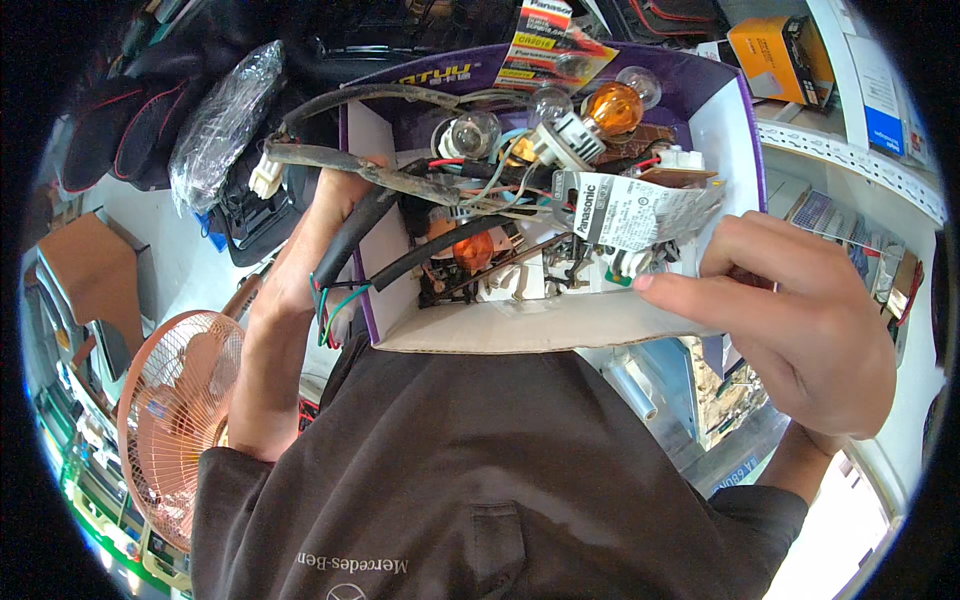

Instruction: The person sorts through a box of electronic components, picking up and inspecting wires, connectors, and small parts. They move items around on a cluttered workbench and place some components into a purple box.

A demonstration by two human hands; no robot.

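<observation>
In front of my chest is an open cardboard box (540, 326) with purple outer edges, full of bulbs, wiring and small parts. My left hand (358, 184) grips its left wall, with the fingers hidden behind a sheathed cable (322, 155). Over the right front corner, my right hand (810, 322) has bent fingers. One fingertip comes close to a small green part (619, 280); whether the fingers pinch anything is unclear. Just above them lies a silver Panasonic blister card (637, 210). An amber bulb (613, 107), a clear bulb (474, 135) and a white bulb socket (570, 142) sit higher up.
Cut wire ends (330, 311) hang over the box's left edge. A pink fan (180, 420) stands at left, below a brown carton (90, 274). Beyond the box lies a plastic-wrapped bundle (225, 131). White shelving (847, 165) with an orange box (776, 60) is on the right.
</observation>
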